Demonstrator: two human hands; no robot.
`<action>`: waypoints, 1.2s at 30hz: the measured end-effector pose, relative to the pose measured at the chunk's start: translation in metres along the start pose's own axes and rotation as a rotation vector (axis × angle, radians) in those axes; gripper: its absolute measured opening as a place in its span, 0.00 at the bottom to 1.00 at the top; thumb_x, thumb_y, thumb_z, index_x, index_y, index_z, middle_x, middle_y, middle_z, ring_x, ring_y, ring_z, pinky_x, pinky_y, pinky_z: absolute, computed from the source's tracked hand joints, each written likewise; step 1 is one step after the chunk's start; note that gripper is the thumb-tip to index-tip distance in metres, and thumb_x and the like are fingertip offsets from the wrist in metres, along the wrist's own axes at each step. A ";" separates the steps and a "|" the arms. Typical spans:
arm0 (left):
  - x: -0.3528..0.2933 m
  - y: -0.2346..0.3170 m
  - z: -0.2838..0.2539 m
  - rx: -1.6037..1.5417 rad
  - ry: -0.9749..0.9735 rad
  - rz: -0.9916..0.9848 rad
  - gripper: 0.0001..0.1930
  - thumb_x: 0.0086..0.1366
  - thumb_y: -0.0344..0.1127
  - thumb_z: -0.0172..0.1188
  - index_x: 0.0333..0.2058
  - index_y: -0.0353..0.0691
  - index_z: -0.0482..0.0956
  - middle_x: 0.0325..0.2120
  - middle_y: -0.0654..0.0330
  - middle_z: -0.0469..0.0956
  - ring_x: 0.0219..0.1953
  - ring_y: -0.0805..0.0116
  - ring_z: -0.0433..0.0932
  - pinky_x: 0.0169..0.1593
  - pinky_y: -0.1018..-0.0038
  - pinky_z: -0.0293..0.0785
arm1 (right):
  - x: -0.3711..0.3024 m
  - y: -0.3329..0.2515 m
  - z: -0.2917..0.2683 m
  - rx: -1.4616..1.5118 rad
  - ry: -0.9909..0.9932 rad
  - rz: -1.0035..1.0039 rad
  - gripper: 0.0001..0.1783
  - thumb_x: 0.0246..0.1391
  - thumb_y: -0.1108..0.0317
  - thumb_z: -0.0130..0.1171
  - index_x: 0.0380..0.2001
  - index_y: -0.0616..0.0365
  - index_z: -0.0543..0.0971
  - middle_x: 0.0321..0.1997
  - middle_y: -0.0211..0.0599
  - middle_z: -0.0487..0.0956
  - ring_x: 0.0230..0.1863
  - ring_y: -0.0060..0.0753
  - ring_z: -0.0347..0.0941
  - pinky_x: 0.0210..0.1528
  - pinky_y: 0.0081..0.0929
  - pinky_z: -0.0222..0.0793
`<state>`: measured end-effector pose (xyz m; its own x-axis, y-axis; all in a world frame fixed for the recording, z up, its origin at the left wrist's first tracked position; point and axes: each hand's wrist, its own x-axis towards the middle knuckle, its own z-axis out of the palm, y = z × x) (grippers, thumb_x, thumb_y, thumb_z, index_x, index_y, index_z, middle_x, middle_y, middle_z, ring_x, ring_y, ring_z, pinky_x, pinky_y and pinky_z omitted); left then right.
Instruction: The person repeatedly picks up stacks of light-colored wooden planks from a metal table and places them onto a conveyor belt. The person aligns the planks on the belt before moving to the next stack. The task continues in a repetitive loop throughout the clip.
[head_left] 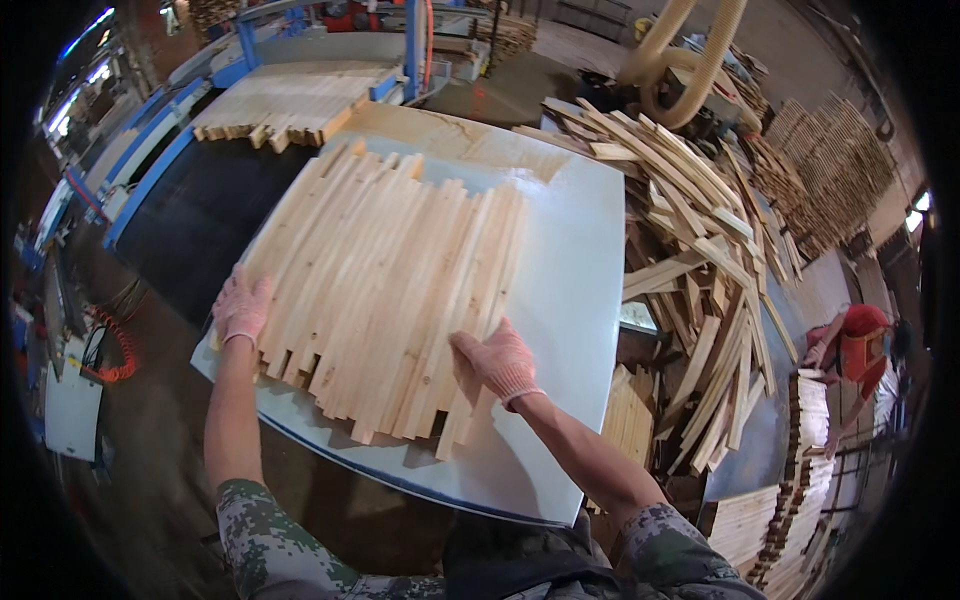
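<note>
Now a big row of wood strips (380,290) lies flat on the pale tabletop (570,300). The row fills much of the tabletop's left and middle, and the part by the right edge is bare. The strips run from near the far edge down toward the near edge.

The left hand (243,308), in a pink glove, is at the left side of the row, close to the tabletop's left edge. Its thumb is apart from the other fingers, but I cannot tell if they squeeze the wood. The right hand (497,362), in a pink glove too, is on the right side of the row, nearer the near edge. Its thumb points away from the other fingers, and I cannot tell how tight they hold.

A lot looks done: the strips lie side by side, mostly snug. Some looks left: both ends of the row are bumpy, with little notches at the near end.

Past the right edge is a messy pile of loose strips (700,250). Past the far left corner, one more row of wood (290,95) sits on a blue machine (247,45).
</note>
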<state>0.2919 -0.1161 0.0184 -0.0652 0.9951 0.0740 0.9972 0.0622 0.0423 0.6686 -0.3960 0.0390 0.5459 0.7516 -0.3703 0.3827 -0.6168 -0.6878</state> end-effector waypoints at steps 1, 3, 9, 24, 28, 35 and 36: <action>0.001 0.001 0.003 0.012 0.016 0.007 0.44 0.73 0.71 0.43 0.77 0.46 0.58 0.71 0.48 0.68 0.70 0.46 0.69 0.71 0.49 0.62 | 0.001 0.002 0.003 0.021 -0.020 0.007 0.48 0.51 0.35 0.70 0.57 0.69 0.72 0.52 0.64 0.84 0.54 0.62 0.83 0.57 0.49 0.78; -0.001 0.025 -0.016 0.021 -0.090 0.018 0.44 0.73 0.70 0.45 0.76 0.44 0.60 0.66 0.46 0.74 0.68 0.46 0.72 0.69 0.51 0.66 | 0.004 0.012 -0.004 0.075 -0.007 0.043 0.47 0.51 0.35 0.70 0.57 0.67 0.72 0.52 0.63 0.84 0.54 0.62 0.82 0.57 0.49 0.78; 0.019 0.006 0.007 -0.146 0.025 0.126 0.37 0.76 0.66 0.42 0.72 0.47 0.68 0.68 0.49 0.73 0.69 0.44 0.71 0.70 0.47 0.67 | -0.013 0.055 -0.004 0.170 0.014 -0.256 0.31 0.56 0.48 0.70 0.53 0.59 0.75 0.51 0.53 0.85 0.54 0.50 0.82 0.57 0.42 0.77; -0.155 0.313 0.022 -1.028 -0.292 0.906 0.25 0.83 0.38 0.45 0.72 0.32 0.68 0.72 0.48 0.69 0.73 0.54 0.68 0.75 0.60 0.63 | -0.299 0.375 -0.125 1.056 0.254 0.278 0.25 0.67 0.55 0.62 0.62 0.56 0.81 0.38 0.25 0.82 0.36 0.19 0.75 0.40 0.22 0.75; -0.389 0.413 -0.046 -0.931 -0.599 1.267 0.21 0.81 0.36 0.49 0.65 0.30 0.76 0.62 0.49 0.80 0.65 0.58 0.76 0.73 0.63 0.66 | -0.381 0.555 -0.112 1.026 1.042 0.440 0.19 0.65 0.58 0.63 0.53 0.57 0.83 0.38 0.28 0.82 0.36 0.22 0.74 0.41 0.28 0.76; -0.689 0.535 0.019 -0.792 -1.240 1.382 0.16 0.75 0.29 0.58 0.55 0.27 0.83 0.53 0.52 0.85 0.55 0.63 0.82 0.63 0.70 0.74 | -0.566 0.820 -0.106 0.395 1.580 1.355 0.31 0.64 0.55 0.65 0.64 0.61 0.74 0.51 0.57 0.85 0.52 0.58 0.82 0.55 0.43 0.76; -0.727 0.549 0.024 -0.666 -1.214 1.516 0.18 0.75 0.31 0.58 0.58 0.28 0.82 0.54 0.51 0.85 0.57 0.64 0.81 0.64 0.70 0.74 | -0.577 0.837 -0.110 0.460 1.466 1.457 0.37 0.64 0.48 0.62 0.68 0.61 0.70 0.54 0.64 0.82 0.56 0.63 0.79 0.58 0.46 0.74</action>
<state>0.8874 -0.8033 -0.0359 0.9588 -0.2374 -0.1559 0.0371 -0.4394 0.8975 0.7561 -1.3723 -0.2543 0.3392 -0.9256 -0.1681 -0.7943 -0.1861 -0.5783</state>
